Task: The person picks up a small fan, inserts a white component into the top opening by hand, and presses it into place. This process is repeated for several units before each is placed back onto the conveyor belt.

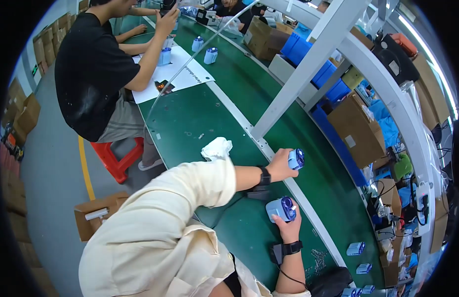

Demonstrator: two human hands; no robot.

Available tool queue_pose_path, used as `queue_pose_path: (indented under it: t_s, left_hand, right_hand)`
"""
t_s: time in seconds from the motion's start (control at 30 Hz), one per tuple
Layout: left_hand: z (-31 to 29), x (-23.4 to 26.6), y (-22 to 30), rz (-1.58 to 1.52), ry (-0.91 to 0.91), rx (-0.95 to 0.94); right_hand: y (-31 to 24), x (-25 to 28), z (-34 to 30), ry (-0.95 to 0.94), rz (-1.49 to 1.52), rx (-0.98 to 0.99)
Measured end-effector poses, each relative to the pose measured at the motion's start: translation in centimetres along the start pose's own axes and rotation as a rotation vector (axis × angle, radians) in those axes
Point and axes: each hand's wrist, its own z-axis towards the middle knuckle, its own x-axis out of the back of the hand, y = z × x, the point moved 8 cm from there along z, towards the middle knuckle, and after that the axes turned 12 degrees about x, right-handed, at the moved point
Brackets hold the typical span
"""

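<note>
My left hand is closed round a small light-blue device with a dark-blue round end, held over the white metal strip along the green bench. Nearer to me, my right hand grips a second blue device of the same kind, its thumb across the side. Both wrists wear black straps with cables. A crumpled white plastic bag or cloth lies left of my left hand. Several more such blue devices rest on the belt at the lower right.
Small metal pieces and a black bundle lie near my right forearm. A white-grey post rises from the bench beyond my left hand. To the left, a co-worker sits by a white sheet. Cartons and blue bins line the far side.
</note>
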Motion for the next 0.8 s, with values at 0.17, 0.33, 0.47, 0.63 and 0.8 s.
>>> queue_pose_path:
  t_s: [0.17,0.33,0.47,0.63,0.8]
  left_hand:
    - [3.5,-2.1,-1.2,-0.054,0.016,-0.002]
    - [5.1,-3.1,-1.7,0.036,-0.062,-0.016]
    - [5.4,-3.4,-2.0,0.046,-0.151,0.050]
    - [5.6,-2.9,-2.5,0.039,-0.065,0.044]
    - [4.7,-3.1,-1.6,0.000,-0.120,0.072]
  right_hand:
    - [0.8,1.9,0.3,0.062,0.015,0.210]
    - [1.2,8.3,0.5,0.291,0.092,0.237]
    - [1.6,11.6,-1.6,0.138,-0.239,-0.414]
    - [2.1,8.4,-5.8,-0.408,-0.349,-0.777]
    - [2.4,6.7,-7.5,-0.459,-0.246,-1.114]
